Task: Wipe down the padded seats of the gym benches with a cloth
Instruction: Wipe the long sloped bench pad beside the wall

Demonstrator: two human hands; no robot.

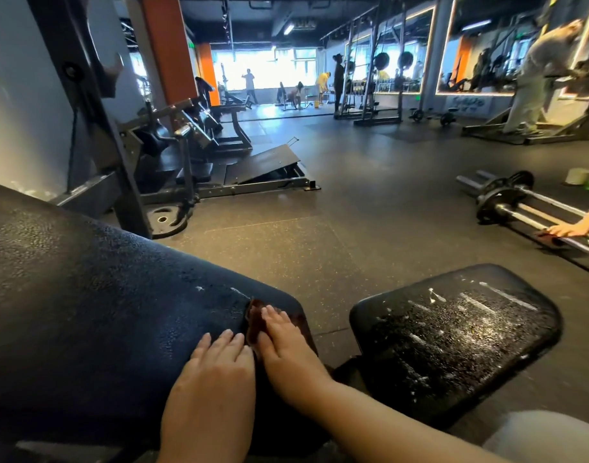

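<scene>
A long black padded backrest of the bench slopes across the lower left, wet with droplets. Near its lower end lies a dark brown cloth. My right hand presses flat on the cloth with straight fingers. My left hand rests flat on the pad just left of the cloth, fingers straight. To the right sits the separate black seat pad, speckled with droplets and white streaks.
A barbell with plates lies on the rubber floor at right, where another person's hand touches the bar. A machine frame and footplate stand behind the bench. Another person stands at a rack far right; open floor lies in the middle.
</scene>
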